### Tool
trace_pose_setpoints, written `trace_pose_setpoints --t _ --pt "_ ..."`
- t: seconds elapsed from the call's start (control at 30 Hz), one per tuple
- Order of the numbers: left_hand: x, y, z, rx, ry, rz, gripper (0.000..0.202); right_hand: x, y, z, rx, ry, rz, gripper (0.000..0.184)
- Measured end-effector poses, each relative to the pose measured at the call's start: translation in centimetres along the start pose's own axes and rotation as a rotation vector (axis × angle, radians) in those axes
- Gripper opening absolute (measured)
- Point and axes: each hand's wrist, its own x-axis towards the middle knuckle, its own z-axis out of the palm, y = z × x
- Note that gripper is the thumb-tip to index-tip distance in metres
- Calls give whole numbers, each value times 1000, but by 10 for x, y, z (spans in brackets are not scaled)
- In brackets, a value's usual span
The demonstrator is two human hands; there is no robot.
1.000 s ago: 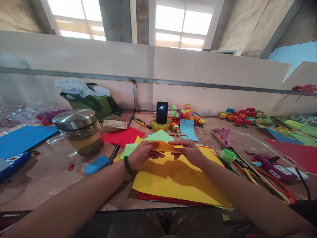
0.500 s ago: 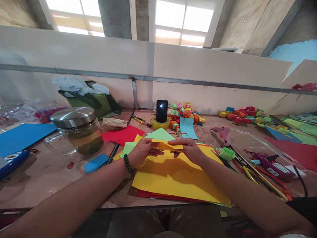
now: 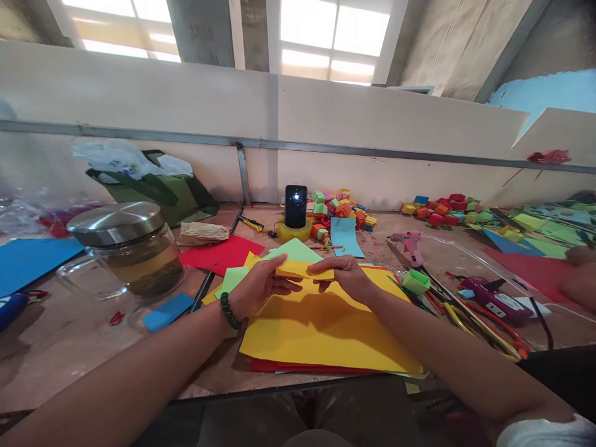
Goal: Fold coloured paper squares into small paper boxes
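Pinched from both ends: fingers of the left hand [image 3: 258, 287] and the right hand [image 3: 347, 277] closed together on a small folded yellow-orange paper [image 3: 303, 269], thumbs underneath and fingertips on top, apparently to keep the fold flat and its edges lined up. Held just above the big yellow sheet [image 3: 321, 329], itself on top of a stack of red and other coloured sheets near the front edge of the table [image 3: 74, 354], so a flat surface sits right under the fold. On the left wrist, a dark green bead bracelet [image 3: 228, 310]. Behind the hands, a light green sheet [image 3: 293, 251] and a red sheet [image 3: 223, 254], within easy reach. To the left, a glass jar with a steel lid [image 3: 125, 251], well apart from the paper, and a small blue slip [image 3: 167, 310] beside it. To the right, a small green folded paper box [image 3: 415, 281], a pink glue gun [image 3: 408, 243], and a tangle of scissors and tools [image 3: 479, 313]. Further back, a phone [image 3: 295, 207] propped upright on a yellow tape roll, probably for viewing, with a heap of little coloured paper boxes [image 3: 342, 211] just beside it, and a green bag [image 3: 158, 192] against the wall.
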Motion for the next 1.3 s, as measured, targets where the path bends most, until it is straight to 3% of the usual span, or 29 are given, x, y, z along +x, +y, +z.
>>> trace_pose_setpoints --t 0.3,0.47,0.6,0.7,0.83,0.93,1.1,1.3 --pt "3 -3 1 82 66 22 31 3 7 -8 93 -53 77 27" --pt "5 -5 -2 121 91 70 38 8 6 -20 119 -170 174 50" --pt "7 -8 -4 184 134 142 45 11 3 -30 89 -73 128 41" --pt "7 -13 -2 274 134 217 45 7 0 -24 -73 -41 68 41" --pt "3 -18 4 309 85 306 44 -4 1 -8 -289 -161 79 50" --pt "0 -17 7 271 69 359 40 -5 5 -3 -248 -222 132 36" --pt "-3 -12 7 159 110 341 42 1 8 -5 -174 -210 169 39" --pt "-6 -9 10 139 114 333 36 -3 -1 2 -345 -199 146 35"
